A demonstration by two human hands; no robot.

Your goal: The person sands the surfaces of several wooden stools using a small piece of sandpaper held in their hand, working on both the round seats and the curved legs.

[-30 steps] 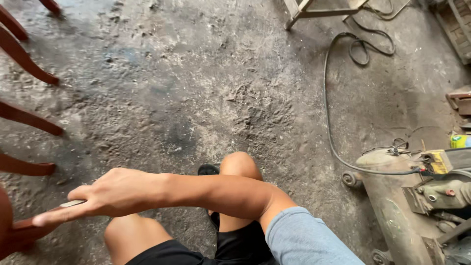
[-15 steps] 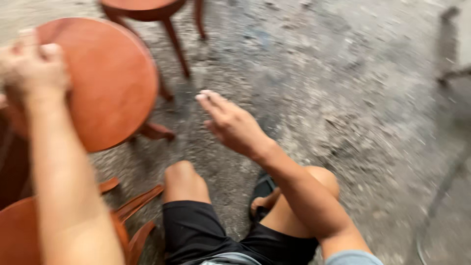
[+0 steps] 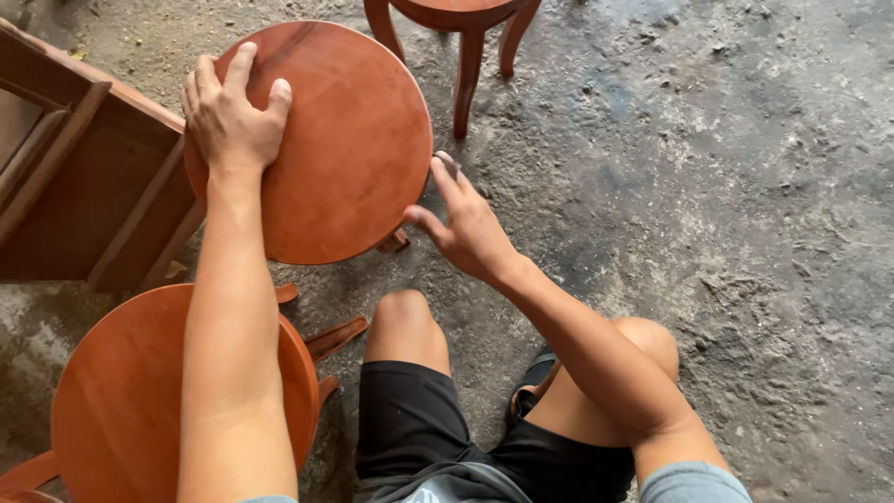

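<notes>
Left hand lying flat on round stool seat, right hand reaching open at its rim.
Three reddish-brown wooden stools showing: this smooth round one on the concrete floor, second stool under the left arm, third stool above; brown wooden frame sitting just left.

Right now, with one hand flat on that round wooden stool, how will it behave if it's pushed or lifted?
The round stool looks like solid wood, so probably stiff and fairly heavy. Its smooth top may slide under the flat left hand; gripping the rim, which the right hand nears, seems safer. On the rough concrete floor its legs would likely catch, so it may tip rather than glide.
</notes>
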